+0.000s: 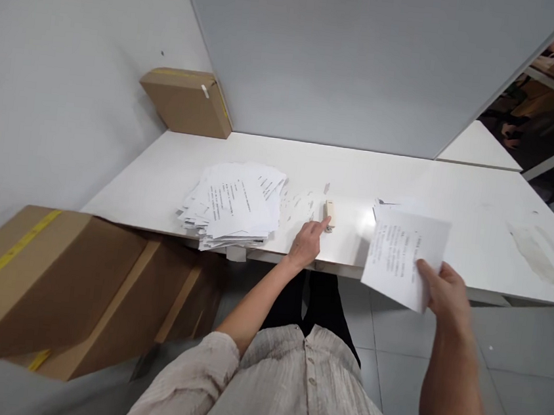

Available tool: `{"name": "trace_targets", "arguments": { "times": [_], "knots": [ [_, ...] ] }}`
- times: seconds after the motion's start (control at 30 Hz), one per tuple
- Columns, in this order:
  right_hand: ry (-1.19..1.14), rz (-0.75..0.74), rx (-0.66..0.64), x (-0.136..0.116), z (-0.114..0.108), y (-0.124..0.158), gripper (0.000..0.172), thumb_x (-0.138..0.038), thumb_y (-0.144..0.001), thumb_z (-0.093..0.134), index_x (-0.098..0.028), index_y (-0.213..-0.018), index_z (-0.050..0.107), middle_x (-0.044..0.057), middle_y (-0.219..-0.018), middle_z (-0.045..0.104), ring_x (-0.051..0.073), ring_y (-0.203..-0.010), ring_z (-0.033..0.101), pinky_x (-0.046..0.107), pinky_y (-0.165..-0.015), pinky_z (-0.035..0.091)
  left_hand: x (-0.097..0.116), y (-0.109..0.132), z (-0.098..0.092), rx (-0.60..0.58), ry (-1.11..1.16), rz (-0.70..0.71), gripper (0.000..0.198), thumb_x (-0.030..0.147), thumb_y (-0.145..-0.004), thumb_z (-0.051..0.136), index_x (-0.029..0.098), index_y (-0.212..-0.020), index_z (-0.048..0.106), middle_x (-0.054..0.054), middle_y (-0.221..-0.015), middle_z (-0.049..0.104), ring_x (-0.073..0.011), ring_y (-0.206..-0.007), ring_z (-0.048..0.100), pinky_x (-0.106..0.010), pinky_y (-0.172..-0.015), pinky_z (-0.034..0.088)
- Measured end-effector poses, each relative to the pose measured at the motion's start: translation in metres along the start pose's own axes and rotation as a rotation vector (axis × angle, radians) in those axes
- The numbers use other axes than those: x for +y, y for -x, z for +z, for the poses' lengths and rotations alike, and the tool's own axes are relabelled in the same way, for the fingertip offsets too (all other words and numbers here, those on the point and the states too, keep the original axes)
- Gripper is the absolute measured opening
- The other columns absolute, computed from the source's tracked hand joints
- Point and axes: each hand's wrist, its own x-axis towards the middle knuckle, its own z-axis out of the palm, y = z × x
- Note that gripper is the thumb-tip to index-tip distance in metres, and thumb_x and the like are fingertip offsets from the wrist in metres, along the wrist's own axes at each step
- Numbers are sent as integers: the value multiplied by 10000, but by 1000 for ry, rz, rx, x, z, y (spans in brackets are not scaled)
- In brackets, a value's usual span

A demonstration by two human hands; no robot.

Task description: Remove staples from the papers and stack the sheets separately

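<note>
My right hand (441, 292) is closed on a printed sheet of paper (403, 255), held up over the front edge of the white table (479, 215). My left hand (307, 242) rests on the table with its index finger stretched out, the tip touching a small cream stapler (329, 213). Left of that hand lies a loose, fanned pile of printed sheets (234, 204). Small paper scraps (300, 203) are scattered between the pile and the stapler. Another white sheet (382, 205) peeks out behind the held one.
A cardboard box (189, 100) leans in the far left corner against the grey partition. Two large cardboard boxes (52, 276) stand on the floor at my left, beside the table. The table's right part carries a smeared stain (543, 258). Shelving shows at the far right.
</note>
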Motion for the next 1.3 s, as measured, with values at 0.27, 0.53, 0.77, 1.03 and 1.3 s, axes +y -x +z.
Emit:
{"name": "trace_targets", "arguments": {
  "times": [0.27, 0.53, 0.77, 1.03, 1.3],
  "knots": [
    [782, -175, 371, -18, -25, -40, 647, -418, -729, 560, -67, -1261, 449, 279, -1052, 584, 373, -1045, 518, 464, -777, 388, -3, 33, -76, 199, -171, -91, 316, 163, -852, 402, 228, -1107, 578, -82, -1030, 583, -214, -1006, 478, -381, -890, 381],
    [685, -424, 80, 9, 31, 8, 588, -488, -760, 476, -97, -1197, 507, 176, -1094, 571, 220, -730, 588, 394, -731, 440, -77, 55, -150, 91, -416, -249, 331, 377, -793, 549, 205, -1073, 592, -99, -1124, 575, -257, -1062, 493, -402, -899, 388],
    [420, -509, -396, 1, 111, 60, 431, -495, -776, 492, -200, -1077, 584, 116, -1048, 605, 202, -736, 583, 343, -685, 456, -72, 52, -153, 86, -393, -182, 252, 296, -874, 410, 195, -942, 631, -75, -953, 644, -208, -927, 563, -357, -838, 423],
    [-57, -125, -862, -16, 164, 81, 402, -522, -784, 486, -187, -983, 587, 82, -948, 634, 151, -669, 618, 287, -620, 509, -34, 57, -139, 365, -182, -207, 193, 257, -862, 448, 178, -905, 619, -57, -856, 663, -158, -830, 599, -300, -778, 471],
    [-339, 217, -1090, -29, 186, 77, 603, -664, -785, 334, -162, -1018, 572, 135, -1032, 619, 192, -771, 647, 347, -707, 528, -15, 70, -131, 311, -162, 3, 170, 198, -844, 476, 194, -943, 615, -66, -895, 665, -177, -921, 596, -354, -847, 454]
  ]
}}
